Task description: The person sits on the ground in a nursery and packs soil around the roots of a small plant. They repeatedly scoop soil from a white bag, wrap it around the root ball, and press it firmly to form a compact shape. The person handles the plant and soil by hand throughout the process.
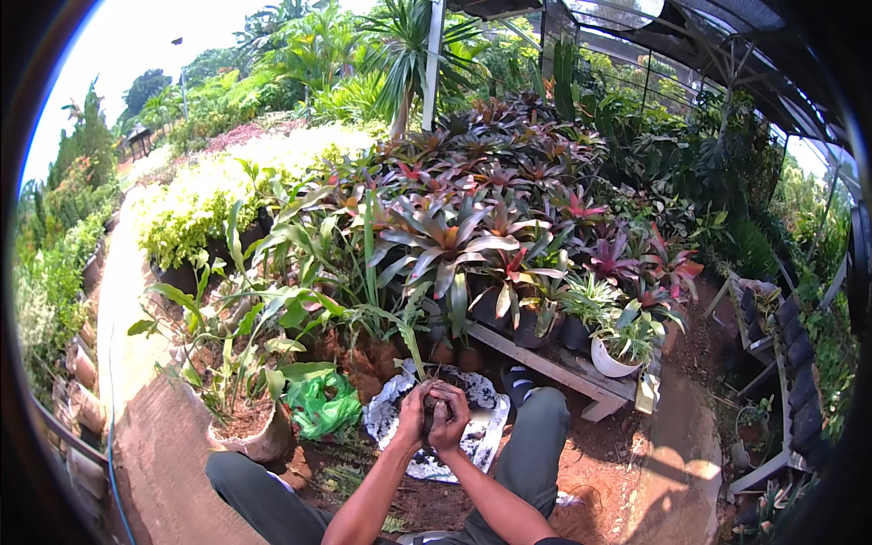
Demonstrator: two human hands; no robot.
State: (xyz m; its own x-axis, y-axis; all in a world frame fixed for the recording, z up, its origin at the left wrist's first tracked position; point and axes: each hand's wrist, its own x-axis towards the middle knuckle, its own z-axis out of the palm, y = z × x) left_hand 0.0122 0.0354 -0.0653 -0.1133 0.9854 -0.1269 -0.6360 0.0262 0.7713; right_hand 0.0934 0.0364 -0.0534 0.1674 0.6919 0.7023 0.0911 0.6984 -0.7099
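Observation:
Between my knees, my left hand [410, 415] and my right hand [449, 421] are cupped together around a dark root ball [430, 411]. A green plant [409, 334] rises from it, its pale stem leaning up and left. Most of the root ball is hidden by my fingers. Under my hands a white plastic sheet [492, 421] lies on the ground, scattered with dark potting soil. A crumpled green plastic bag [323, 407] rests to the left of the sheet.
A large potted plant [255, 432] stands beside my left knee. Ahead, a wooden bench [555, 364] carries several bromeliads [446, 238] and a white pot [611, 361]. A concrete path [153, 443] with a blue hose [111, 443] runs along the left. Metal frames line the right.

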